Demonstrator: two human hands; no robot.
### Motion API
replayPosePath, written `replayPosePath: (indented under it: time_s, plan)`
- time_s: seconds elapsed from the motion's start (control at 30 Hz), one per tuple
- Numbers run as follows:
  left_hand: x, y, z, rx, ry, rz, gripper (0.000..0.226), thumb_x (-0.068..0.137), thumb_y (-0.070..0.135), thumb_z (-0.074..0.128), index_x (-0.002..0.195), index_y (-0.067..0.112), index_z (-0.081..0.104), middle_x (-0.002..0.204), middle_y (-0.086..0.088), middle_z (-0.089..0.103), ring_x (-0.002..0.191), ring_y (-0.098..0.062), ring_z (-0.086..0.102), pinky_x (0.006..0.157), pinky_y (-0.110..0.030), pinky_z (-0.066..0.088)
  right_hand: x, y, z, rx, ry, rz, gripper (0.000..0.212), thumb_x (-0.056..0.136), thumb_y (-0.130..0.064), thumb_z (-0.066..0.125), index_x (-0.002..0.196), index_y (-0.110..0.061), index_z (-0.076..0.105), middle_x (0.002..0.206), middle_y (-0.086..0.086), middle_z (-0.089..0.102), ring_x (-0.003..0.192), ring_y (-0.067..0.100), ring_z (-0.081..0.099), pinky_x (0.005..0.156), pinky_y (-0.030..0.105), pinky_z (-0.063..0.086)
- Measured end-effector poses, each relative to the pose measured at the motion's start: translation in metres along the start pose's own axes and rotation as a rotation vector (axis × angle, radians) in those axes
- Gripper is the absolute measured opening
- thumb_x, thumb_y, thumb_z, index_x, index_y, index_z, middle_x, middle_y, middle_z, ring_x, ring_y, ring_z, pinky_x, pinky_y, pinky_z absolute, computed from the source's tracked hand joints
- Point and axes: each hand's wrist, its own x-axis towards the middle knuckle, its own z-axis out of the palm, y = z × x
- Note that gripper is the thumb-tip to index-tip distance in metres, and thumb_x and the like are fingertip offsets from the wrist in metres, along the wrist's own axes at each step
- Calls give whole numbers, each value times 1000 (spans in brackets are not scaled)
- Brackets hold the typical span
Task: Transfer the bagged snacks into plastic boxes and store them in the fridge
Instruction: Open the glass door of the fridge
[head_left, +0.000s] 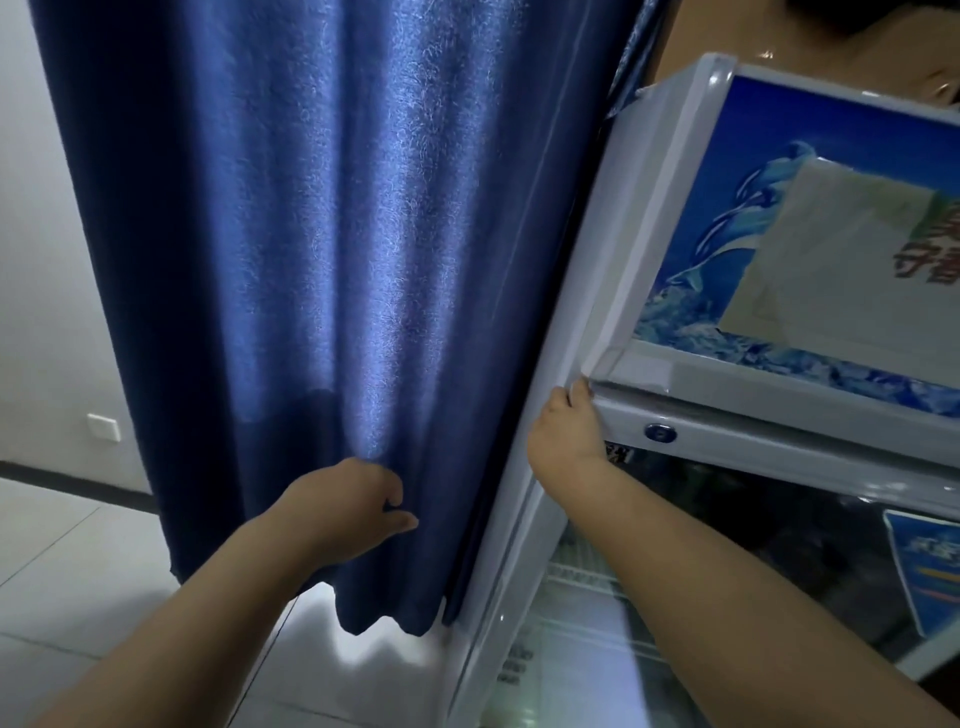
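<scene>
Gripping the top corner of the fridge door (571, 665) with my right hand (563, 431), fingers curled over its white edge, I face the fridge (623, 234) on my right, just beside a blue curtain (311, 260). My left hand (358, 499) hangs loosely curled before the curtain, holding nothing.

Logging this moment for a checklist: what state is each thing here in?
fridge door: glass, gripped at its top corner; shut or ajar unclear.
right hand: grips the fridge door's corner.
left hand: against the curtain, fingers loosely curled.
curtain: hanging in folds, hem near the floor.
</scene>
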Motion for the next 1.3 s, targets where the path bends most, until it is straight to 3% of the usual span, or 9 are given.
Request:
replayPosePath:
  time_s: [0.17,0.23,0.3,0.37,0.5,0.67,0.87,1.0,1.3]
  plan:
    - [-10,-4,4,3,-51,74,42,83,56,53,55,29,38,73,8,47,77,-17,49,70,-29,42,-49,-3,-10,259,48,41,34,88,-40,53,112,-19,64,125,9,53,118,30,40,110,56,11]
    - [-15,0,8,3,-74,126,41,84,55,53,56,27,40,70,8,48,77,-17,51,71,-30,44,-78,-8,-5,439,216,106,42,86,-51,55,101,-15,70,110,7,60,108,27,47,102,48,18]
    - [-20,8,14,-9,-102,187,35,83,56,52,66,26,52,79,7,56,80,-17,57,76,-32,50,-106,-16,3,555,493,210,17,71,-31,76,72,-15,71,77,3,64,80,24,58,83,40,26]
    - [-27,19,20,1,-135,247,32,85,55,51,82,25,60,89,6,62,85,-16,59,80,-34,52,-134,-25,9,643,697,382,15,56,-1,73,61,-14,67,64,0,59,60,23,56,70,34,25]
    - [-41,49,36,-21,-180,433,26,85,55,52,86,30,60,89,9,64,81,-11,57,73,-29,50,-194,-44,11,566,864,716,31,79,6,49,92,-10,72,96,9,69,82,25,55,70,36,29]
    - [-60,101,55,-24,-302,646,25,88,50,53,94,28,64,91,6,65,85,-14,60,77,-35,54,-281,-53,29,498,603,874,43,84,-4,58,127,2,57,133,19,56,121,34,54,92,41,45]
    - [-84,177,68,10,-372,871,26,87,50,54,68,34,48,74,10,57,66,-7,50,65,-27,45,-378,-30,43,569,532,946,34,85,-12,59,114,3,66,114,17,68,107,33,64,99,40,48]
    - [-99,224,76,9,-378,933,35,84,56,55,105,30,64,104,6,67,93,-14,61,82,-33,52,-436,-11,63,535,493,1092,25,82,-8,63,104,1,71,108,13,71,100,29,67,93,37,49]
    - [-129,341,89,36,-338,1032,27,85,55,54,70,32,53,79,7,58,77,-16,55,72,-31,49,-545,43,145,441,-113,1241,62,69,-10,75,125,6,54,128,24,57,117,39,56,98,49,44]
